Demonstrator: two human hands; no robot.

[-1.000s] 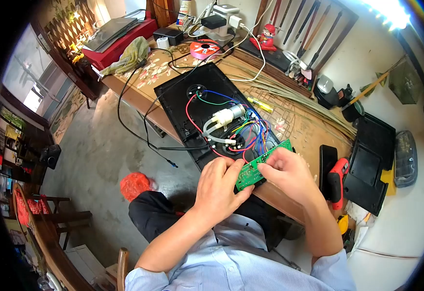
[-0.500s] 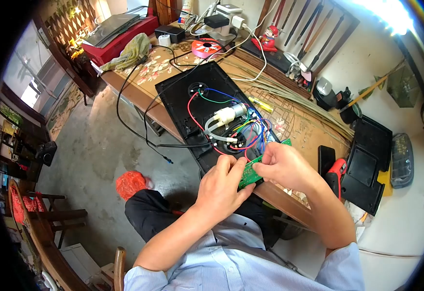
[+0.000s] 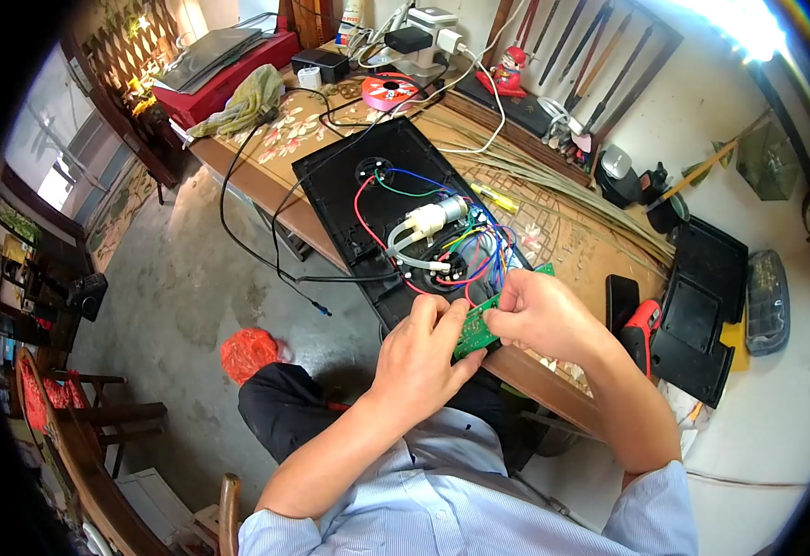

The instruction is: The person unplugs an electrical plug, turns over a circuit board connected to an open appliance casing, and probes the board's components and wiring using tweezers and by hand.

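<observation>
While the left hand (image 3: 421, 345) secures the lower-left end of the green circuit board (image 3: 473, 335), the right hand (image 3: 553, 313) is positioned over the board's middle. Left grip: closed on the board, thumb along the near edge, fingers bent at the opposite edge, back of the hand facing up. Right grip: thumb and fingertips drawn close together at the board's face, remaining fingers curled toward the palm; whether a part is pinched between them cannot be told, as the hand covers the point of contact. The left forearm runs forward and inward from the body; the right arm is bent, its forearm angled inward. Both sleeves end near the elbows.

The board sits at the near end of the black panel (image 3: 331, 176), which lies on the worktop (image 3: 629, 266). Coloured wires (image 3: 496, 248) crowd the panel area just beyond the hands, beside the pump (image 3: 428, 221) and its pale tube.

Markings: the board carries pale printing too small to read. The red-and-pink spool (image 3: 377, 92) and the white bottle (image 3: 351, 22) at the rear bear print, likewise illegible at this size.
</observation>
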